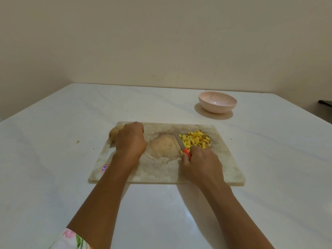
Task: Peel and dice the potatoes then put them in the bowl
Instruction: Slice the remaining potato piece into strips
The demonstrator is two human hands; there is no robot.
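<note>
A worn pale cutting board (224, 168) lies on the white table. At its far left corner my left hand (130, 141) curls over a brown unpeeled potato (113, 134), which shows only at its left end. My right hand (201, 164) grips the orange handle of a knife (180, 143); its blade lies against the left side of a pile of yellow diced potato (195, 140) at the board's far right. A pale pink bowl (217, 102) stands beyond the board to the right, with nothing visible inside.
The white table (53, 150) reaches to a beige wall at the back. A small scrap (77, 141) lies on the table left of the board. A dark object (325, 102) sits at the far right edge.
</note>
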